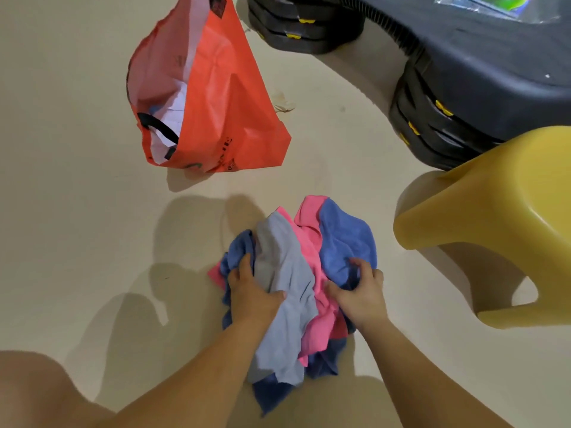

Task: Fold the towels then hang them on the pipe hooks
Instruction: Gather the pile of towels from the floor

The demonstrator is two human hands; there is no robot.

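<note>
Two hands: both are down on the pile of towels (296, 304), apart from each other, one on each side of the heap
Left hand (251, 291): fingers are dug into the blue folds on the left of the heap and the thumb lies across the pale grey-blue towel (284, 267), so it's got a proper grip
Right hand (360, 291): fingers are curled and bunching up the blue towel (343, 239) on the right side, thumb down next to the pink towel (312, 245)
Towels: all crumpled in one heap on the floor (77, 165), none folded, right in front of the person, with darker blue bits poking out at the near end
Orange bag (222, 97): stands open on the floor beyond the heap and a bit to the left, well apart from it, with a black handle (157, 128) showing at its mouth
Yellow stool (500, 227): to the right of the heap, near it but not touching
Black plastic thing (463, 72): big stepped piece with yellow tabs, off to the far right behind the stool, honestly can't tell what it is
</note>
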